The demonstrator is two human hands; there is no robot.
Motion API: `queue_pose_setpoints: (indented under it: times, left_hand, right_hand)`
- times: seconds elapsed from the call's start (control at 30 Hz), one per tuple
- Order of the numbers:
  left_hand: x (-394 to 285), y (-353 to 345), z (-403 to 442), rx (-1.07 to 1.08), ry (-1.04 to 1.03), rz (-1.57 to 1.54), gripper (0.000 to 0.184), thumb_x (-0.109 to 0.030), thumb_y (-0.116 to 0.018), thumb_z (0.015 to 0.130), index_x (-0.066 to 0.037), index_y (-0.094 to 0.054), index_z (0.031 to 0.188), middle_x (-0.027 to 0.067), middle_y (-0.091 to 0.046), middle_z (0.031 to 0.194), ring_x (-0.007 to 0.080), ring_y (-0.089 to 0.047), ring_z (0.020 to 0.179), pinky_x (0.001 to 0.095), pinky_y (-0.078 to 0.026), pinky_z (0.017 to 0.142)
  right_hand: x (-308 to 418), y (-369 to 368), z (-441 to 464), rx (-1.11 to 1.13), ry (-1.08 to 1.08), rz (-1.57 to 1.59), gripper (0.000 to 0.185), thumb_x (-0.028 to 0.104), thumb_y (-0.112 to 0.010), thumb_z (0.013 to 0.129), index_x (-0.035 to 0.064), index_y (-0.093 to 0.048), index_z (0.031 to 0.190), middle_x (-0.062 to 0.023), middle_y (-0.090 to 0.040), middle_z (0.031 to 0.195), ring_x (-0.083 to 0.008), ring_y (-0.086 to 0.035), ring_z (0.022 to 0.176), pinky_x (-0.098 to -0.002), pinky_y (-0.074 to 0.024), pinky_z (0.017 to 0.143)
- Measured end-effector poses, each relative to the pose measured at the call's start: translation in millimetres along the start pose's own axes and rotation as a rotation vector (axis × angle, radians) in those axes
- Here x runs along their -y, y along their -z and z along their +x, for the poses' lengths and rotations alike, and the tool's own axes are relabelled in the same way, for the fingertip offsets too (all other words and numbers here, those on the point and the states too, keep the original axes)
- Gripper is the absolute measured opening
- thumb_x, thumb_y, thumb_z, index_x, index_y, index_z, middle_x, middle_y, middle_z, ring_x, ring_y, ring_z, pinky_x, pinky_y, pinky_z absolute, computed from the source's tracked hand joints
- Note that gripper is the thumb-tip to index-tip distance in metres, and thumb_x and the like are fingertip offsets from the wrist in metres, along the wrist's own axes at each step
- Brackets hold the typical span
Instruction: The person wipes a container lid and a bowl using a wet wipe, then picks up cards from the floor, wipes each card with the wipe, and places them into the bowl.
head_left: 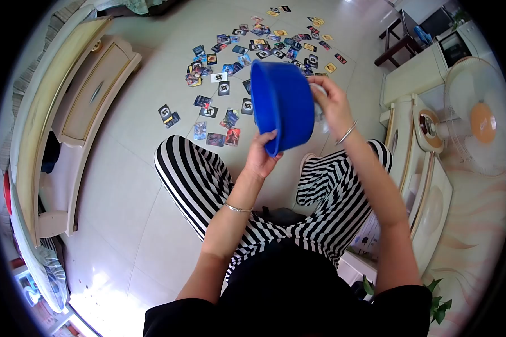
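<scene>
A blue plastic basin (289,106) is held up on its side in front of my knees, its opening turned to the left. My left hand (261,154) grips the basin's lower rim, thumb on the near side. At the basin's base, on the right, my right hand (333,106) is closed around something whitish, perhaps a cloth (320,101), that lies against the blue surface. The fingers partly hide it, so its kind is unsure. Beyond the basin, many picture cards (224,88) lie scattered over the floor, some overlapping, some face down with a black-and-white emblem.
My crossed legs in striped trousers (191,168) frame the pale tiled floor (129,185). A cream wooden cabinet (90,90) stands at the left. To the right are a standing fan (480,121) and a low white cabinet (433,191). A dark wooden chair (396,48) stands farther back.
</scene>
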State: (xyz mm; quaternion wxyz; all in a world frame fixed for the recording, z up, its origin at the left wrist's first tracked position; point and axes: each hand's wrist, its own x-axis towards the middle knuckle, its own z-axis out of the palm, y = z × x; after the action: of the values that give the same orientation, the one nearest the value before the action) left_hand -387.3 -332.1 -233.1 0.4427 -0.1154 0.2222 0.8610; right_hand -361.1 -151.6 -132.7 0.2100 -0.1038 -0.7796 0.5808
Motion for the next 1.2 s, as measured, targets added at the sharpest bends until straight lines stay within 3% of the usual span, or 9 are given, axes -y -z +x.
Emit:
queue_pose_setpoints:
  times: [0.17, 0.33, 0.43, 0.6, 0.77, 0.8, 0.87, 1.13, 1.2]
  left_hand:
    - [2.6, 0.4, 19.5, 0.074, -0.027, 0.118, 0.032, -0.006, -0.052, 0.081, -0.010, -0.043, 0.112, 0.0043, -0.056, 0.091, 0.0128, -0.056, 0.059, 0.0217, -0.047, 0.045]
    - [27.7, -19.1, 57.4, -0.120, -0.177, 0.438, 0.034, -0.010, -0.051, 0.086, -0.014, -0.038, 0.118, 0.0035, -0.054, 0.099, 0.0122, -0.056, 0.069, 0.0223, -0.050, 0.052]
    - [52.1, -7.4, 102.7, -0.202, -0.168, 0.550, 0.035, -0.011, -0.052, 0.087, -0.014, -0.037, 0.119, 0.0042, -0.054, 0.099, 0.0130, -0.056, 0.068, 0.0239, -0.051, 0.054]
    - [88.7, 39.9, 166.5, -0.380, -0.074, 0.645, 0.034, -0.012, -0.053, 0.087, -0.018, -0.040, 0.119, 0.0039, -0.056, 0.096, 0.0148, -0.059, 0.068, 0.0254, -0.053, 0.054]
    - [114.3, 100.4, 219.4, -0.472, 0.023, 0.846, 0.040, -0.014, -0.056, 0.087, -0.019, -0.038, 0.123, 0.0051, -0.057, 0.103, 0.0156, -0.060, 0.073, 0.0280, -0.053, 0.053]
    - [117.3, 109.3, 227.4, -0.483, 0.021, 0.867, 0.050, -0.012, -0.056, 0.086, -0.014, -0.033, 0.131, 0.0086, -0.057, 0.103, 0.0184, -0.060, 0.071, 0.0280, -0.052, 0.049]
    - [121.9, 126.9, 241.4, -0.498, 0.051, 0.919, 0.050, -0.012, -0.057, 0.086, -0.013, -0.034, 0.130, 0.0093, -0.058, 0.102, 0.0186, -0.060, 0.070, 0.0278, -0.052, 0.049]
    - [120.2, 156.8, 277.1, -0.515, 0.108, 1.132, 0.044, -0.014, -0.060, 0.084, -0.007, -0.039, 0.122, 0.0104, -0.059, 0.103, 0.0183, -0.062, 0.068, 0.0276, -0.052, 0.050]
    - [120.8, 163.6, 281.9, -0.528, 0.031, 1.172, 0.043, -0.014, -0.061, 0.084, -0.006, -0.040, 0.121, 0.0108, -0.059, 0.100, 0.0188, -0.061, 0.067, 0.0277, -0.054, 0.051]
  right_hand:
    - [16.1, 63.7, 39.7, 0.194, -0.242, 0.024, 0.026, 0.024, -0.051, 0.092, 0.0032, -0.063, 0.102, -0.0019, -0.062, 0.091, -0.0087, -0.057, 0.082, -0.0224, -0.0462, 0.072]
    - [-30.8, 107.8, 74.3, 0.189, -0.464, -0.160, 0.048, 0.049, -0.053, 0.088, 0.0027, -0.065, 0.097, 0.0004, -0.060, 0.080, -0.0065, -0.053, 0.067, -0.0216, -0.0428, 0.058]
    - [-69.5, 128.4, 78.4, 0.287, -0.622, -0.249, 0.052, 0.052, -0.055, 0.086, 0.0017, -0.065, 0.098, 0.0016, -0.058, 0.076, -0.0064, -0.049, 0.064, -0.0208, -0.0397, 0.056]
    - [-188.7, 135.7, 64.5, 0.311, -0.579, -0.201, 0.051, 0.051, -0.061, 0.081, 0.0013, -0.064, 0.090, -0.0013, -0.058, 0.072, -0.0089, -0.050, 0.058, -0.0251, -0.0408, 0.052]
    - [-298.1, 126.9, 39.1, 0.247, -0.776, -0.286, 0.043, 0.032, -0.068, 0.079, -0.0015, -0.061, 0.105, -0.0049, -0.062, 0.076, -0.0124, -0.057, 0.062, -0.0275, -0.0454, 0.054]
    - [-319.6, 123.2, 32.7, 0.257, -0.790, -0.276, 0.043, 0.032, -0.068, 0.079, -0.0015, -0.061, 0.105, -0.0049, -0.062, 0.076, -0.0124, -0.057, 0.062, -0.0275, -0.0454, 0.054]
    - [-353.4, 117.6, 21.0, 0.118, -0.803, -0.253, 0.045, 0.030, -0.069, 0.077, -0.0009, -0.061, 0.108, -0.0111, -0.066, 0.084, -0.0179, -0.063, 0.070, -0.0303, -0.0491, 0.063]
    - [-411.5, 102.7, 14.3, -0.012, -0.877, -0.210, 0.046, 0.029, -0.070, 0.076, 0.0005, -0.060, 0.111, -0.0114, -0.066, 0.089, -0.0185, -0.063, 0.076, -0.0302, -0.0494, 0.068]
    - [-413.4, 99.6, 17.4, -0.029, -0.902, -0.178, 0.045, 0.029, -0.070, 0.077, 0.0007, -0.060, 0.111, -0.0110, -0.066, 0.090, -0.0180, -0.062, 0.076, -0.0301, -0.0493, 0.068]
